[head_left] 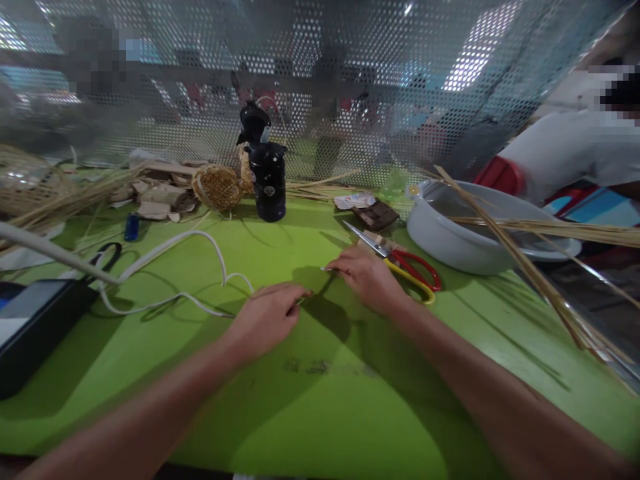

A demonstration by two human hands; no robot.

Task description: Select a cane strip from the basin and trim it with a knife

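Observation:
My left hand (267, 313) is over the middle of the green table (310, 413), its fingers pinched together. Something thin shows at its fingertips, too small to name. To the right and slightly farther off, my right hand (369, 279) is also closed in a pinch, with a small white tip poking out from its fingers. The two hands are a little apart. Scissors (383, 250) with one red and one yellow handle lie just beyond my right hand, blades pointing away to the left. A white cord (175, 297) runs in loops up to my left hand.
A black bottle (270, 183) with its lid up stands behind, beside a small woven basket (217, 187). At right, a white basin (450, 237) has long strips (500, 233) across it. A black case (45, 327) is at left. A person's sleeve (560, 143) shows far right.

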